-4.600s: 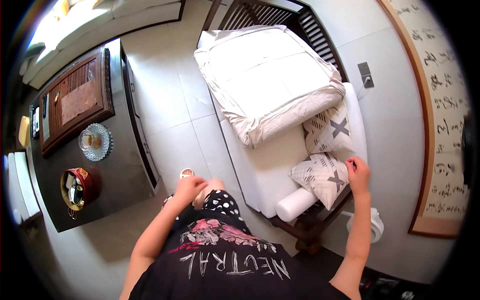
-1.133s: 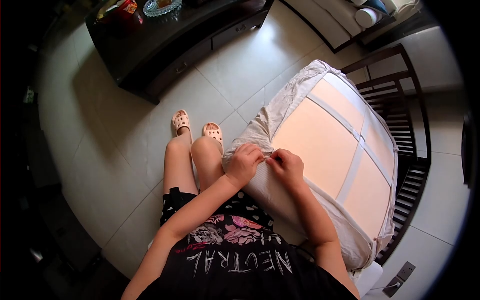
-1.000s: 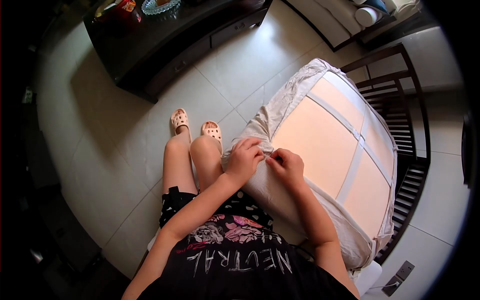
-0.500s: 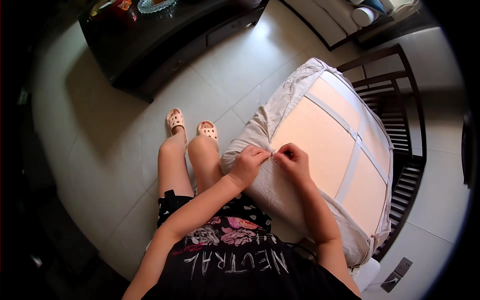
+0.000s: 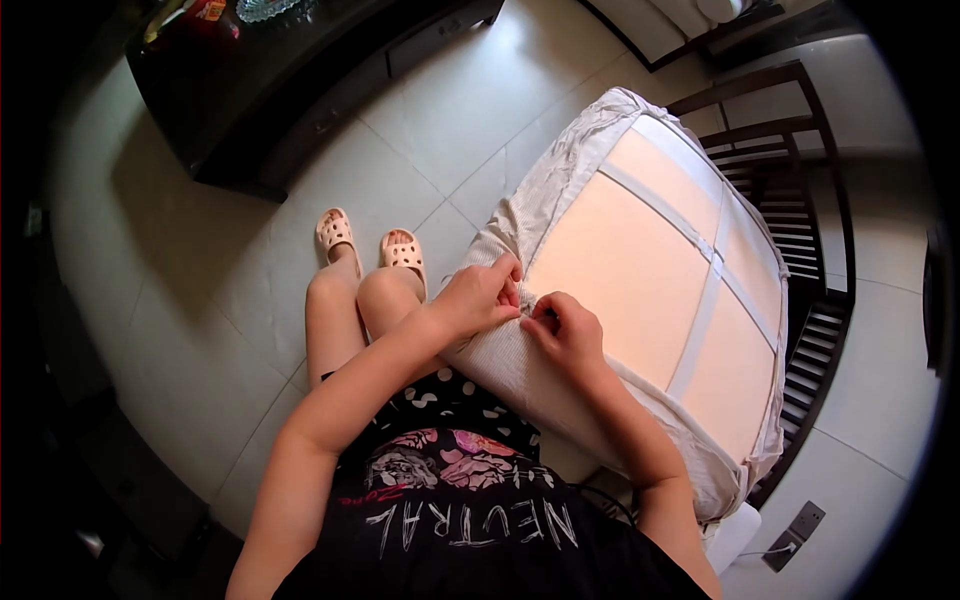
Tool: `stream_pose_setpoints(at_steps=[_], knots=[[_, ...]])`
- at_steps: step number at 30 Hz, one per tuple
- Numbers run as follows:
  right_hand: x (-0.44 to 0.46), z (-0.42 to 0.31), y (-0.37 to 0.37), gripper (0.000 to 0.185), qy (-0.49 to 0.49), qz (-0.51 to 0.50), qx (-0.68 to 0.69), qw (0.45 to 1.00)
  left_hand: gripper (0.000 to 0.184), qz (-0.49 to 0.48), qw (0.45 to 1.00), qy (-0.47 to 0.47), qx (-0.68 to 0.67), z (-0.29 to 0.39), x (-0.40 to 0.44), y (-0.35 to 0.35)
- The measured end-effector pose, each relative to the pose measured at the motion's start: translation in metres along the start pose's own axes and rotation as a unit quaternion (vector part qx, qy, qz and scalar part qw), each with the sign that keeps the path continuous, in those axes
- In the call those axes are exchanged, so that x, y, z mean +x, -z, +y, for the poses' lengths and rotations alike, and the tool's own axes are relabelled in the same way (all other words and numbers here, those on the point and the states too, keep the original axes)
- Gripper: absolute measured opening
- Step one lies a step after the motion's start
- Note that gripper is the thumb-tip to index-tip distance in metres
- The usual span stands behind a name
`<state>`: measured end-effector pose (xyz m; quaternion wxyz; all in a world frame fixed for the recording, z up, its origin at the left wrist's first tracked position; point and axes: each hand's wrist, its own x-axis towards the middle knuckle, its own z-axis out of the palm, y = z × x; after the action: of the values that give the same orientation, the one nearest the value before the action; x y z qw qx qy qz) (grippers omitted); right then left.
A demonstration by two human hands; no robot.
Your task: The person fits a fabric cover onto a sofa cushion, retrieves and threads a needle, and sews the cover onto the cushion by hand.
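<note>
A thick cushion [image 5: 625, 265] lies with its peach-coloured underside up, inside a pale, finely striped cushion cover [image 5: 510, 372] whose edge is gathered around the rim. White straps [image 5: 660, 212] cross over the underside. At the gathered corner nearest my knees, my left hand [image 5: 475, 298] has its thumb and fingers closed on the cover's edge. Facing it, my right hand [image 5: 566, 328] pinches the same bunched spot, fingers curled. The fingertips nearly meet, and any small piece between them is too small to make out.
A dark wooden slatted chair or bench [image 5: 815, 330] stands beside the cushion's far side. At upper left is a dark table [image 5: 300, 110] with a glass dish [image 5: 265, 8]. My feet, in beige slippers [image 5: 402, 255], rest on the tiled floor. A wall socket [image 5: 795, 535] holds a plug.
Both hands have shifted slightly left along with the view. My left hand's fingers have lifted and spread a little at the corner; my right hand keeps its pinch.
</note>
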<state>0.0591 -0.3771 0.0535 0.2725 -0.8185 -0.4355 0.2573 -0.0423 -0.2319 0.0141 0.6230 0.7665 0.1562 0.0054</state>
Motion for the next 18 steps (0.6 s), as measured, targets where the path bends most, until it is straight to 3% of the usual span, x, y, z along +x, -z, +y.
stream_pose_setpoints(at_steps=[3,6,10,15,18], knots=[[0.006,-0.005,-0.002,0.015,-0.037,0.018,-0.024,0.999,0.041,0.036,0.998,-0.045,0.033,0.004,-0.010,0.000],[0.007,-0.007,-0.002,0.014,-0.030,0.016,-0.041,0.999,0.038,0.066,0.997,-0.023,0.034,0.010,-0.017,-0.005],[0.002,0.011,0.022,0.010,-0.110,-0.008,0.128,0.986,0.035,0.085,0.996,-0.003,0.018,0.010,-0.017,-0.011],[0.002,-0.003,0.047,0.005,0.029,-0.061,-0.034,0.997,0.037,0.063,0.997,-0.010,-0.038,-0.002,-0.010,-0.002],[0.005,0.002,0.051,0.006,0.016,-0.081,-0.032,0.996,0.036,-0.002,0.999,-0.051,0.000,-0.005,-0.005,0.003]])
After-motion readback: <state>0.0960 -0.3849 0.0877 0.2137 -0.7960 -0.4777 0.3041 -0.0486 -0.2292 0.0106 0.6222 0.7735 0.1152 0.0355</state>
